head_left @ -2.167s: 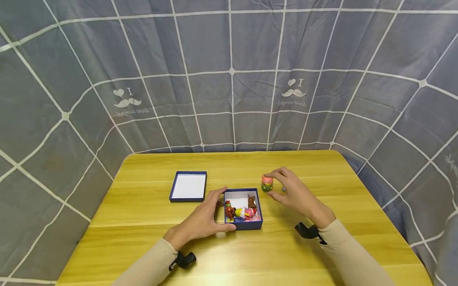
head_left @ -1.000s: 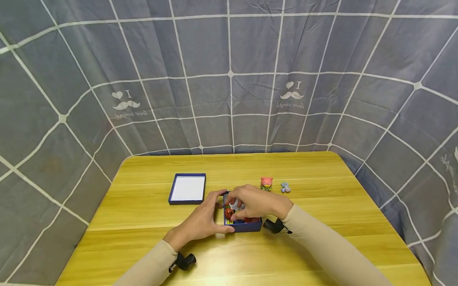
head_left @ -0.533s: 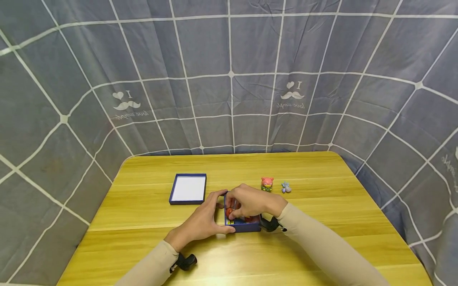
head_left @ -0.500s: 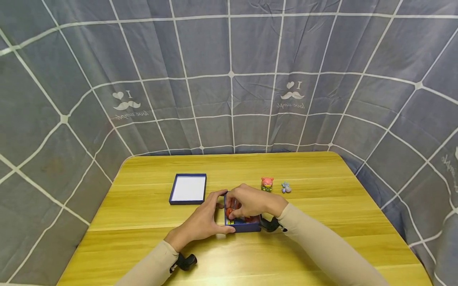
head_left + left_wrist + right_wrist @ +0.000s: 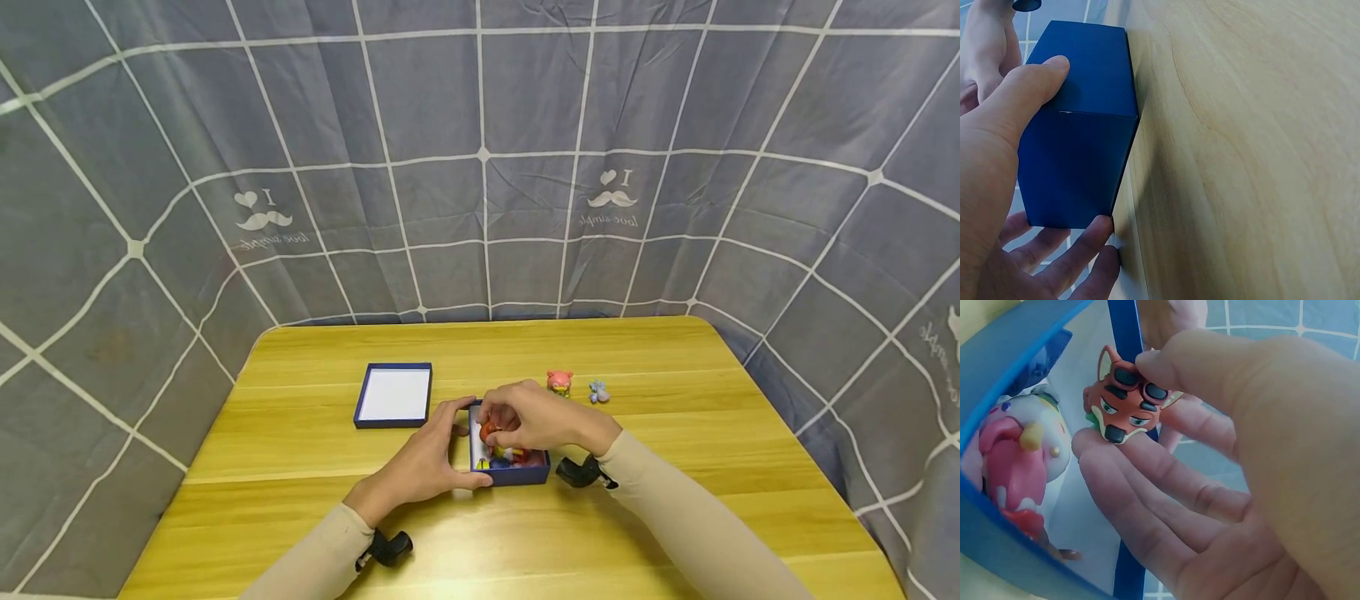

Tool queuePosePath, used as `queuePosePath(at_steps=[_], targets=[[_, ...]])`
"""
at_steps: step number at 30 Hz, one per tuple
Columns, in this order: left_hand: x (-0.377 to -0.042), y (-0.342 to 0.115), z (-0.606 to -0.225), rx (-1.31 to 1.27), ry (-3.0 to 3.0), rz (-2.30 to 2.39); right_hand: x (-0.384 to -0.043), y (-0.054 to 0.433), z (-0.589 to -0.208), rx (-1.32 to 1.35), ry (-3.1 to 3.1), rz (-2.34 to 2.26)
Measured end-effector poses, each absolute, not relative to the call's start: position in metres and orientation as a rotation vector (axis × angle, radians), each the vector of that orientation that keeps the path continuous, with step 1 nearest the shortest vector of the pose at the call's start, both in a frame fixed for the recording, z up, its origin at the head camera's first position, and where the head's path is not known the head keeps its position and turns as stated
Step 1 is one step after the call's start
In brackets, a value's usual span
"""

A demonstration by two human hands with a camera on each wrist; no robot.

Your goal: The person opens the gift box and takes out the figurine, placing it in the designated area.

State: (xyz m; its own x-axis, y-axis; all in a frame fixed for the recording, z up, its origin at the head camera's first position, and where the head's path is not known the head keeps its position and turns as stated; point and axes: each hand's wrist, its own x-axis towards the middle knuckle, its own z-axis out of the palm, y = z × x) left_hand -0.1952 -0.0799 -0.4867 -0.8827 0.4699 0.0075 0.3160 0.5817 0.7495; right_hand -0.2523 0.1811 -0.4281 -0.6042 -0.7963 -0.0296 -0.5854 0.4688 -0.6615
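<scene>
My left hand (image 5: pixel 431 458) grips the left end of an open blue box (image 5: pixel 517 476). In the left wrist view the thumb lies on one wall of the box (image 5: pixel 1079 162) and the fingers reach the opposite side. My right hand (image 5: pixel 536 417) is over the box, pinching an orange fox figurine (image 5: pixel 1125 403) with sunglasses on its forehead between thumb and fingers. Inside the box lie more toy figures, among them a pink and white figurine (image 5: pixel 1019 456) and a dark blue piece (image 5: pixel 1035 365). My right hand hides part of the box's inside in the head view.
The box lid (image 5: pixel 393 395), white inside with a blue rim, lies to the left behind the left hand. Behind the right hand stand a pink-headed figurine (image 5: pixel 558 382) and a small blue-grey figurine (image 5: pixel 598 392). A grey checked curtain (image 5: pixel 480 208) borders the wooden table (image 5: pixel 465 550).
My right hand has left the pink-headed figurine, reached into the box, and now lifts the fox figurine slightly up. The left hand keeps its grip on the box.
</scene>
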Motion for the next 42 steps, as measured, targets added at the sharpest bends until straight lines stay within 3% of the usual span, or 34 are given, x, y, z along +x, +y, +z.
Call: queuePosePath(at_steps=[42], targets=[[-0.196, -0.082, -0.487, 0.643, 2.604, 1.212, -0.239, 0.211, -0.434, -1.085, 2.526, -1.171]])
